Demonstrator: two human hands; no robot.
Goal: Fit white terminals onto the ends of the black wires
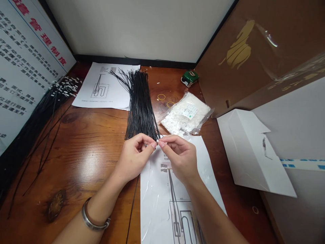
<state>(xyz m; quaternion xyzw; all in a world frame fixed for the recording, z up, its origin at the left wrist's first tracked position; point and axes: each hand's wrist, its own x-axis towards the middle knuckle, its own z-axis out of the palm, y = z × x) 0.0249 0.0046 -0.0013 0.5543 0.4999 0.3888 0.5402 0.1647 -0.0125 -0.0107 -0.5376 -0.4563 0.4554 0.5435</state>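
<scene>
Black wires (35, 127), white-tipped and likely springy, are heaped at far left. At the near end of the wire bundle (138, 105), a pinch is formed by the left hand (135, 156), and between its fingertips and those of the right hand (182, 156) a tiny white piece (157, 140) is grasped. Probably hard, nearly weightless and easily dropped, it is best taken by its sides.

Twos, threes and singles.
Includes one bare left hand (138, 156) and one bare right hand (179, 156); two bundles of uncountably many thin black wires (139, 105); at least two white printed paper sheets (152, 206); three thin yellowish rings (161, 100); one green tape measure (190, 78); one clear plastic bag (189, 113); one silver bangle (86, 218); one small white piece (157, 141).
</scene>
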